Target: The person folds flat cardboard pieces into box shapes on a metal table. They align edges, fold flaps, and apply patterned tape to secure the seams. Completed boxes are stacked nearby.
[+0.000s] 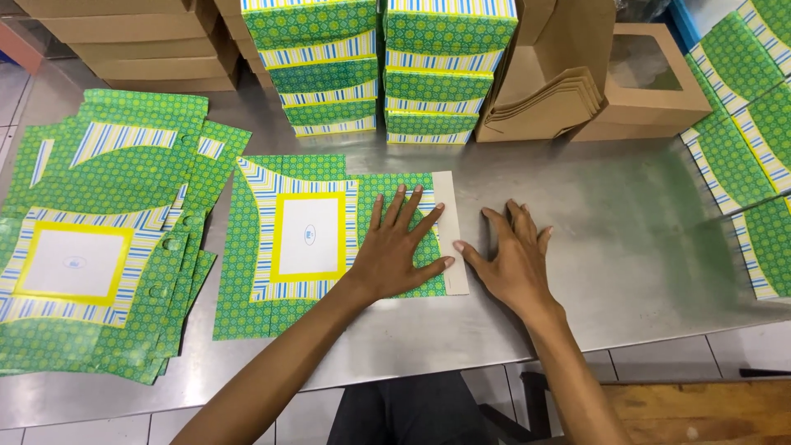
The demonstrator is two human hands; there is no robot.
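Flat under the open left hand [398,247], the green blank [309,247] runs left-right, white flap [455,239] rightward; right hand [512,259] rests open on the table [626,239]. Stacked boxes [379,70] behind.

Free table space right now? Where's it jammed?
Bare steel table right of the right hand, up to the brown window box and the green sheets at right. Narrow strip along the near edge. Crowded: left stack of flats, folded boxes at back.
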